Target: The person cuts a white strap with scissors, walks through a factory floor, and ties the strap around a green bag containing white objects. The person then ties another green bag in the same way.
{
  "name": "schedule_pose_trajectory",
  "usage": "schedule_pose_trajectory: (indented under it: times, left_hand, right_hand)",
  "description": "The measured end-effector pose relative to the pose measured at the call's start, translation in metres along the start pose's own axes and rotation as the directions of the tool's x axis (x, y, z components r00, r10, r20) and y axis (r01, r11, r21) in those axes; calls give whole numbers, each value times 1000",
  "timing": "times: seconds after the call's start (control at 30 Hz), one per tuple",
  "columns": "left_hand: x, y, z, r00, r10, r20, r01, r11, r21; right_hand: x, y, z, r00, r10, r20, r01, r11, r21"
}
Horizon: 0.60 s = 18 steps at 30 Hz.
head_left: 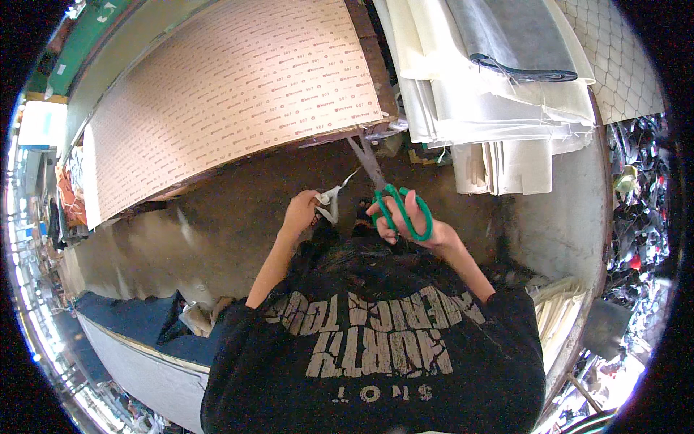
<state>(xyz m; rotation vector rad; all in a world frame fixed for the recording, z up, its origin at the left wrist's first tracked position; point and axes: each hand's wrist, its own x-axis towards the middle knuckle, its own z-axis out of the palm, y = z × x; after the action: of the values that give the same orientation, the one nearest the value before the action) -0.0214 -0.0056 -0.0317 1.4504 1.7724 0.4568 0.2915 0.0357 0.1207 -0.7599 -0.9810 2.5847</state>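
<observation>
In front of my body, my right hand (413, 223) is closed around the green handles of a pair of scissors (372, 168). The metal blades point up and away, slightly apart, toward the corner of the table. To its left, my left hand (299, 215) is closed on a crumpled strip of whitish fabric (330, 201). A thin end of the strip sticks up toward the scissors without touching the blades. Both hands are above the brown floor, off any work surface.
A table covered in printed tan paper (238, 94) stands ahead to the left. White and cream folded fabric (499, 108) hangs over a surface at the right, with a grey roll (520, 43) on top. Dark scraps (636, 210) are heaped far right. Dark blue cloth (130, 318) lies lower left.
</observation>
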Motion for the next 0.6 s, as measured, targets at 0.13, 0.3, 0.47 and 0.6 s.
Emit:
schedule_pose_trajectory:
  times: [0.13, 0.3, 0.47, 0.6]
  left_hand:
    - [-9, 11, 9, 999, -37, -13, 34, 985, -170]
    - [-7, 32, 14, 997, -32, -65, 15, 969, -248]
    - [-4, 32, 14, 997, -58, -59, 34, 937, -348]
    - [-4, 32, 16, 995, -86, -50, 70, 963, -259]
  right_hand:
    - [-4, -6, -9, 980, 200, 10, -196, 968, -155]
    - [-3, -10, -3, 939, 342, 43, -294, 860, -418]
    - [-2, -13, 0, 928, 373, 21, -331, 845, -421]
    - [2, -12, -1, 916, 400, 12, -356, 828, -432]
